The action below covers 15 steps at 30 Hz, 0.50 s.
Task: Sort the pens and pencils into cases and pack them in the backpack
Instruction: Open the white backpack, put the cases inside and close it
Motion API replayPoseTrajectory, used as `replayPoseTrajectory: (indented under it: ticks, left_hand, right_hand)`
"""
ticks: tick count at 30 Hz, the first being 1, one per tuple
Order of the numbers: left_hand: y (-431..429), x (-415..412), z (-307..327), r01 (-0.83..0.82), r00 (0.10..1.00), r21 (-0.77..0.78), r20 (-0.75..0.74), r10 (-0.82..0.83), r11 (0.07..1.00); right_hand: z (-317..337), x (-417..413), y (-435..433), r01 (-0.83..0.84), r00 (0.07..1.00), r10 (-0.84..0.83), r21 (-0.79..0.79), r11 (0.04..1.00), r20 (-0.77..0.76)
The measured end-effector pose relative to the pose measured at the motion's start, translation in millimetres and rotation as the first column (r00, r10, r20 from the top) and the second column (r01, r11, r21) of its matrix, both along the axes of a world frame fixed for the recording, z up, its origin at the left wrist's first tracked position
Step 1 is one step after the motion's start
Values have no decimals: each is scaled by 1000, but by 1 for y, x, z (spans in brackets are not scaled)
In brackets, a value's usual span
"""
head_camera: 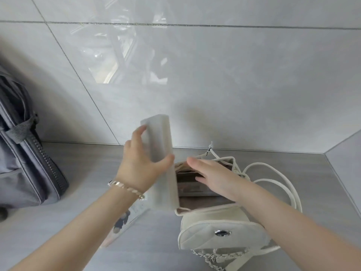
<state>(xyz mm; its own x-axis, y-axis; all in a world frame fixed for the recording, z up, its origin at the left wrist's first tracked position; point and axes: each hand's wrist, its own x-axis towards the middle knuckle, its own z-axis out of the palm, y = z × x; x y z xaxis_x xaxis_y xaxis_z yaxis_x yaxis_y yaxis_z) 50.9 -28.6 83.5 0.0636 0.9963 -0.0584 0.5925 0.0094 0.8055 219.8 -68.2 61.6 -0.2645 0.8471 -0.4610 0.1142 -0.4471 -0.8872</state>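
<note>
My left hand (143,165) grips a long frosted white pencil case (162,149), tilted nearly upright with its lower end at the left edge of the bag's mouth. A small white quilted backpack (220,231) stands open on the counter, its flap with a metal snap hanging toward me. Inside it lies another case (195,187), partly hidden. My right hand (213,178) reaches flat into the opening with straight fingers, resting on the bag's far rim and holding nothing. Whether pens are in the frosted case cannot be seen.
A large grey zipped bag (25,157) stands at the left on the grey counter (88,192). A clear flat pouch (125,222) with a printed picture lies under my left forearm. White straps (273,178) trail right of the backpack. A glossy tiled wall (214,75) rises behind.
</note>
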Motion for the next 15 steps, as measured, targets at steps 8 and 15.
replayPoseTrajectory:
  ticks: [8, 15]
  left_hand:
    - [-5, 52, -15, 224, 921, -205, 365, -138, 953]
    - [-11, 18, -63, 566, 677, 114, -629, -382, 816]
  right_hand:
    - [9, 39, -2, -8, 999, 1, 140, 990, 53]
    - [-8, 51, -14, 457, 888, -412, 287, 842, -204]
